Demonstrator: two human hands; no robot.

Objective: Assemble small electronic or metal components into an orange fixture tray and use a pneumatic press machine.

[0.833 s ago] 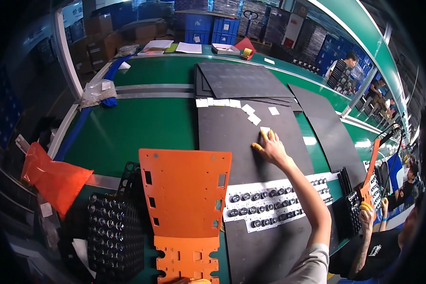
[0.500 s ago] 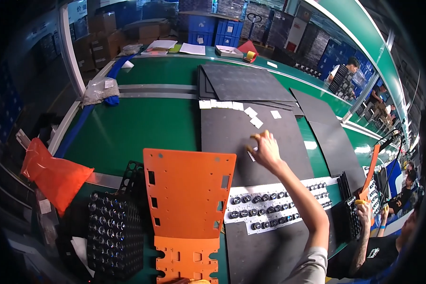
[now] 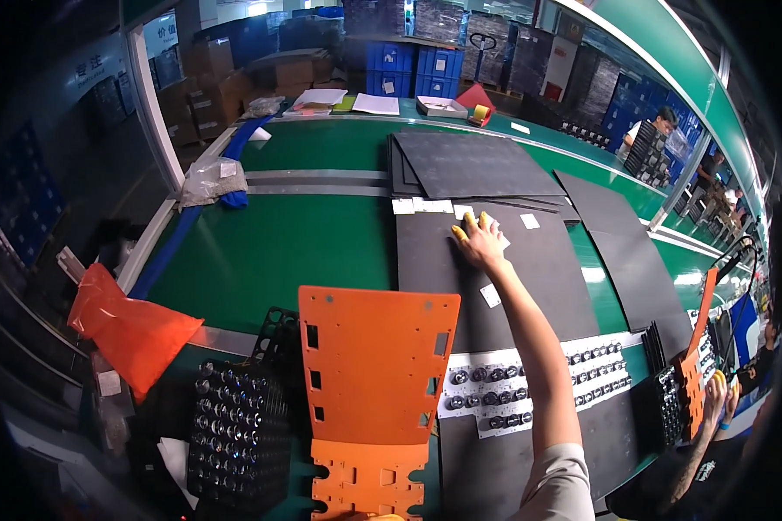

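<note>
My right hand [image 3: 480, 243] reaches over the black sheet [image 3: 539, 286], fingers spread and tipped with yellow covers. It is over small white cards, partly hiding some; whether it touches one I cannot tell. A single white card [image 3: 490, 295] lies beside my wrist. Other cards [image 3: 432, 206] form a row at the sheet's far side. In front of me stands an orange panel [image 3: 378, 365] with slots and a notched lower section [image 3: 369, 478]. A yellow-covered fingertip of my left hand [image 3: 386, 517] shows at its near edge, seemingly gripping it; the rest is out of view.
White strips with black round lens-like parts [image 3: 495, 398] lie right of the panel. A black rack of similar parts [image 3: 235, 425] stands left, near an orange bag [image 3: 135, 326]. Stacked black sheets [image 3: 473, 165] lie farther back. A co-worker's hands [image 3: 721, 395] are at the right.
My right hand has moved away from me, from the single white card to the cards farther back. The view has shifted slightly. At the right, the co-worker's hands have moved lower.
</note>
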